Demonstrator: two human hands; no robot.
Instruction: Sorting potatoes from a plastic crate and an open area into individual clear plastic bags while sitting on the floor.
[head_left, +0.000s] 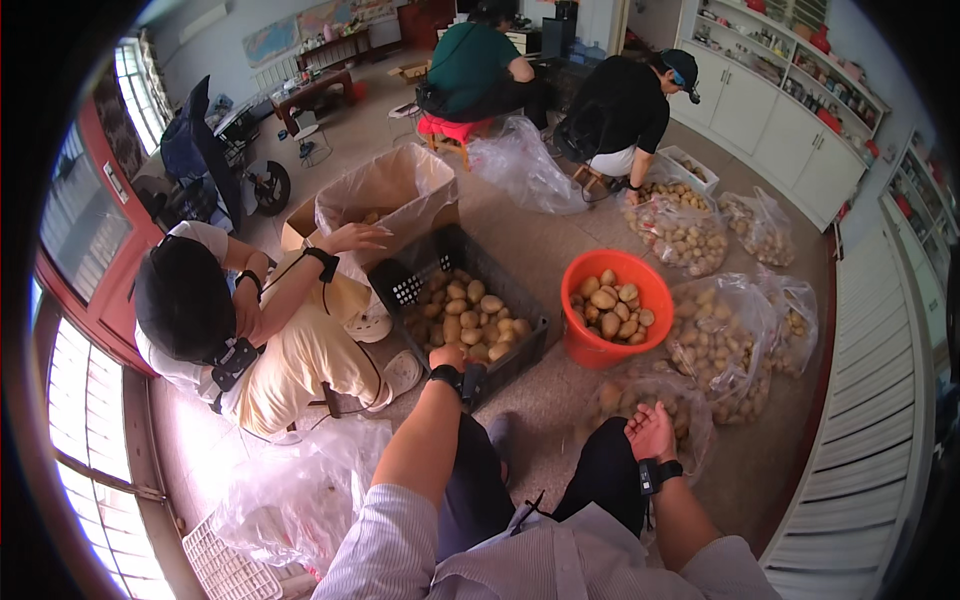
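Observation:
My left hand (448, 357) is at the near edge of a black plastic crate (529, 352) filled with potatoes (470, 319); its fingers are largely hidden, so I cannot tell whether it grips one. My right hand (651, 433) is palm up by my right knee, fingers apart and slightly curled, with nothing in it. Just beyond it lies a clear plastic bag of potatoes (694, 412). Between the crate and the filled bags stands an orange bucket (652, 274), holding potatoes. Both my wrists wear black bands with small devices.
At left sits a person in a black cap (182, 298), beside a lined cardboard box (405, 180). Two more people sit farther back near a crumpled plastic sheet (525, 169). Filled potato bags (720, 330) line the right; empty plastic (300, 487) and a white rack (229, 559) lie lower left.

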